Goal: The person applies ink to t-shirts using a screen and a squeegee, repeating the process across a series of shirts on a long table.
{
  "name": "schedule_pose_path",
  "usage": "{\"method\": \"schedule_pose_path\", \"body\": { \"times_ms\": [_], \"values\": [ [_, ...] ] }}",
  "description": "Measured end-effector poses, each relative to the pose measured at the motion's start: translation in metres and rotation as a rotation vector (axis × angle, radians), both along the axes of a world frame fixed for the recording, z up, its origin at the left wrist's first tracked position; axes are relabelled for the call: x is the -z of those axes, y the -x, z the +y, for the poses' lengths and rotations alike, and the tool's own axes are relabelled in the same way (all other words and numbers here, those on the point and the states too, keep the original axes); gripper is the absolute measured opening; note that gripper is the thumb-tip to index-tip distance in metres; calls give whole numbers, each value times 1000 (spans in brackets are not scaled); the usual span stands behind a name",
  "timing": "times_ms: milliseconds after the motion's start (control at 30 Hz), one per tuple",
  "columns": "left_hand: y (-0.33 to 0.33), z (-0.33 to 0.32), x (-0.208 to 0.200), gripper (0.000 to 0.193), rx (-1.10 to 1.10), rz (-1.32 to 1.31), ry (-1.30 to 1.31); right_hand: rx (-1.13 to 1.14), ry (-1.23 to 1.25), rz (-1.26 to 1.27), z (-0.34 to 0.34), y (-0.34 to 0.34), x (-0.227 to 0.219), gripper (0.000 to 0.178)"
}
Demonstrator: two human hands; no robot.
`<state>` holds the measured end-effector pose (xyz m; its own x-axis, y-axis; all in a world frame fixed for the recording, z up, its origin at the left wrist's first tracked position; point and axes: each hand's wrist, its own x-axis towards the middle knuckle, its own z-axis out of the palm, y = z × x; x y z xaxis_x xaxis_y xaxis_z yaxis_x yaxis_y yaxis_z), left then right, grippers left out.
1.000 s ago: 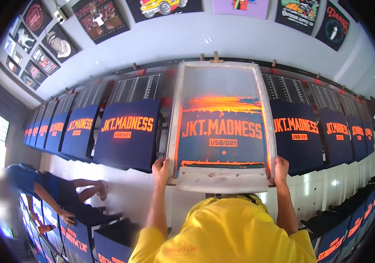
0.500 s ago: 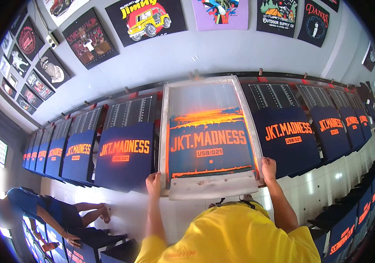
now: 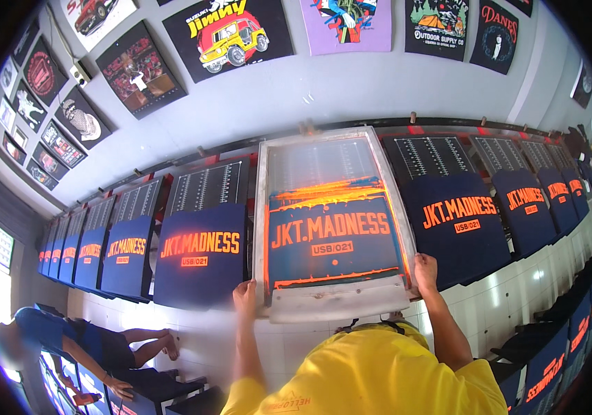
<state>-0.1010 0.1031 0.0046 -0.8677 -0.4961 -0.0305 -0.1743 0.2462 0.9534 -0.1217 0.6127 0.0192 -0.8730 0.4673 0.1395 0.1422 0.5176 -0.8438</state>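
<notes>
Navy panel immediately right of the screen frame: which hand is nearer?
Right. The right hand holds the right edge of the screen frame, beside the navy panel; the left hand is at the left edge, across the frame from it.

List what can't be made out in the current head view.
Head view:
Finger extent of the left hand and right hand beneath the printing screen: its frame hides that.
Co-worker's head: blurred.
Orange-red tool by the co-worker's hand: too small to identify.
Lower-right dark blue fabric: cut off by the lower edge and dark fisheye rim.
</notes>
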Motion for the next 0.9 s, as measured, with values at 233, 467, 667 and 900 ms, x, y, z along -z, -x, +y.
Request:
{"method": "schedule_pose_path", "body": {
  "times_ms": [233, 467, 667, 900],
  "values": [
    [0, -3, -3, 36, 6, -17, -97, 35, -4, 75, -5, 5, 10, 32],
    [0, -3, -15, 31, -18, -61, -66, 64, 54, 59, -12, 10, 15, 31],
    [0, -4, -22, 29, 15, -98, 2, 9, -40, 51, -11, 7, 12, 30],
    [8, -16, -16, 30, 116, -93, 200, 57, -111, -48, -24, 9, 10, 29]
  ]
}}
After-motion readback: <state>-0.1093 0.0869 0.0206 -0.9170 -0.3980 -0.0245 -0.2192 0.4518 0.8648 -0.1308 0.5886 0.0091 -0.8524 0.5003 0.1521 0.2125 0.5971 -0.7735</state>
